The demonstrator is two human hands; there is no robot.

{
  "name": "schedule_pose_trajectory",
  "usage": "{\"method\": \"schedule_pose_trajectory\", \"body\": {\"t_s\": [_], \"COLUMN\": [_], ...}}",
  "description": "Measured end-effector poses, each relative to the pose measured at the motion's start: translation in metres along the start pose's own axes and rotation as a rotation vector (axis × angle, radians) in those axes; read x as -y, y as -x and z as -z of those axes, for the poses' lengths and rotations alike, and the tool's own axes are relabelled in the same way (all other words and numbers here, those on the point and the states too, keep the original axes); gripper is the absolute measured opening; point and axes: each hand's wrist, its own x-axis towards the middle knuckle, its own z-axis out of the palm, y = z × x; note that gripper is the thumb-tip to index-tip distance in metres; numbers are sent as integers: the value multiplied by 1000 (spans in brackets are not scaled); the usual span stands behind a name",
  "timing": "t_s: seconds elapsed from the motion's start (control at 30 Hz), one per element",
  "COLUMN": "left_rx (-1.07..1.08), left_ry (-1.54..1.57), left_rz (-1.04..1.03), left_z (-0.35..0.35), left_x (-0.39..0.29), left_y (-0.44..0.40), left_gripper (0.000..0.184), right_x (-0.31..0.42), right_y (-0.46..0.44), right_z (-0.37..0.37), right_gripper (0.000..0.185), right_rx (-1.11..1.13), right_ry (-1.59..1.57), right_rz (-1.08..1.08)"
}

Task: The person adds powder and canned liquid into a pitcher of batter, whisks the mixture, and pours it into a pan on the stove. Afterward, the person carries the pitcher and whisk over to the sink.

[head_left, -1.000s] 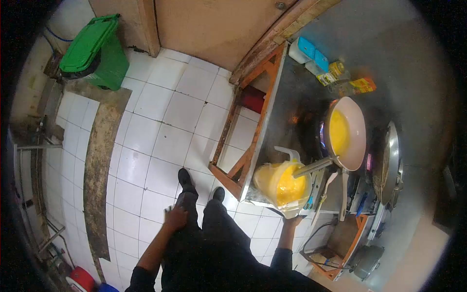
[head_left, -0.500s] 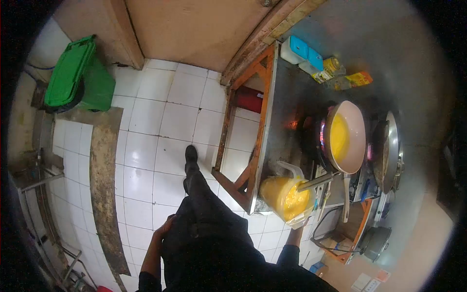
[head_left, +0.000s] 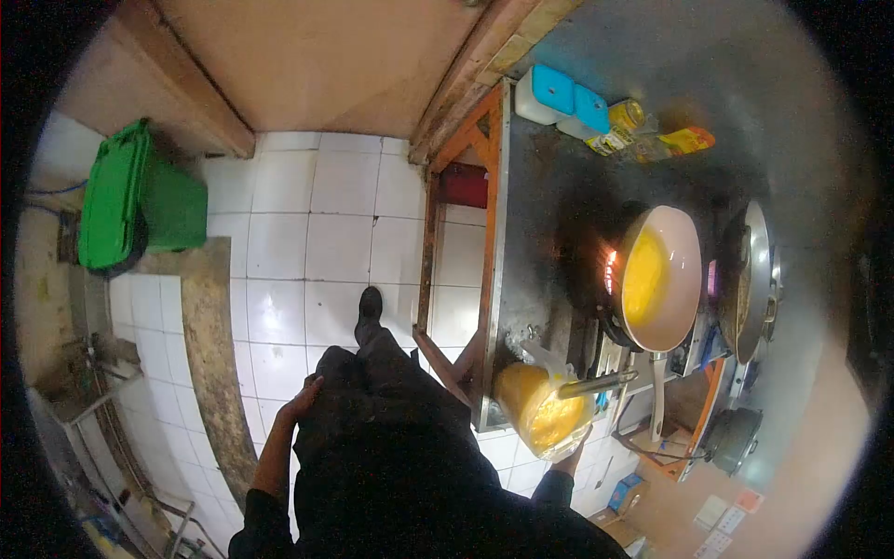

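Note:
My left hand (head_left: 301, 402) lies against my dark trouser leg, its fingers resting on the cloth with nothing in them. Beside a clear plastic jug (head_left: 526, 399) of yellow liquid is my right hand (head_left: 575, 449); the jug's rim hides its fingers, so its grip cannot be made out. A metal handle (head_left: 610, 381) sticks out of the jug toward the stove. Just beyond, a pale frying pan (head_left: 683, 279) sits over a burner with a yellow layer (head_left: 644, 278) in it. Its handle (head_left: 657, 401) points toward me.
A second, dark pan (head_left: 756, 279) sits right of the first. Flame (head_left: 610, 270) shows at the burner. Blue-lidded tubs (head_left: 545, 93) and yellow packets (head_left: 684, 142) stand at the counter's back. A lidded pot (head_left: 734, 438) is at lower right, a green bin (head_left: 168, 205) at left.
The camera view has shifted slightly, so counter and pans sit lower in it. More flame shows left of the pale pan. Both hands stay in much the same places.

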Motion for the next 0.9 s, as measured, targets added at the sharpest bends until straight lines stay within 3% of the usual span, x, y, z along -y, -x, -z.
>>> {"method": "schedule_pose_trajectory", "body": {"t_s": [0.13,0.2,0.27,0.3,0.33,0.37,0.4,0.43,0.5,0.63,0.77,0.9], "left_rx": [-5,43,43,8,-127,-252,-323,-387,-315,-349,-215,-216], "left_ry": [-67,-390,-866,-806,-775,-724,-705,-676,-690,-741,-937,-1220], "left_rz": [38,133,-226,-284,-548,-813,-975,-1139,-1160,-1546,-1649,-1656], "left_z": [14,28,57,46,38,30,17,3,-24,-70,-91,-101], "left_x": [-94,-135,-128,-188,-225,-261,-312,-373,-498,-678,-787,-827], "left_y": [-9,-33,-91,-82,-93,-104,-113,-115,-97,-125,-167,-191], "left_gripper": [83,82,73,67,60,53,46,39,42,34,29,32], "right_x": [-18,-47,-95,-134,-168,-184,-191,-206,-227,-254,-259,-213], "right_y": [18,40,68,48,119,152,162,169,171,169,165,150], "right_z": [38,81,136,218,174,112,68,40,-18,-133,-251,-359], "right_gripper": [51,51,50,50,49,52,55,58,64,77,90,104], "right_rx": [-74,-118,-38,526,-54,-309,-351,-358,-333,-259,-180,-129], "right_ry": [23,48,34,-451,265,387,366,338,288,211,147,164], "right_rz": [-21,-51,-129,-531,-212,-332,-401,-464,-555,-693,-793,-837]}}
